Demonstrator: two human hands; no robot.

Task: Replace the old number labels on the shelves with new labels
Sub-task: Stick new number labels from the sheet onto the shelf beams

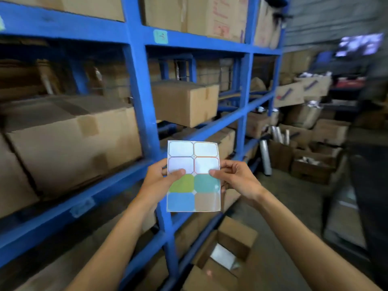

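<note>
While both hands pinch it at mid-height, the label sheet (193, 176) hangs upright before the blue shelving (138, 87). Left hand (156, 181) grips the left edge, thumb on its face; right hand (238, 180) closes on the right edge. Judged thin, light and floppy: peel a coloured label from its corner. An old label (160, 36) sits on the upper beam.

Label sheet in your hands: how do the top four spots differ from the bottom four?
On the label sheet, the top four spots are blank white with coloured outlines; the bottom four spots are solid green, teal, blue and tan. The thumbs of the left hand and right hand rest near the line between the two groups. All eight share the same clipped-corner shape.
</note>
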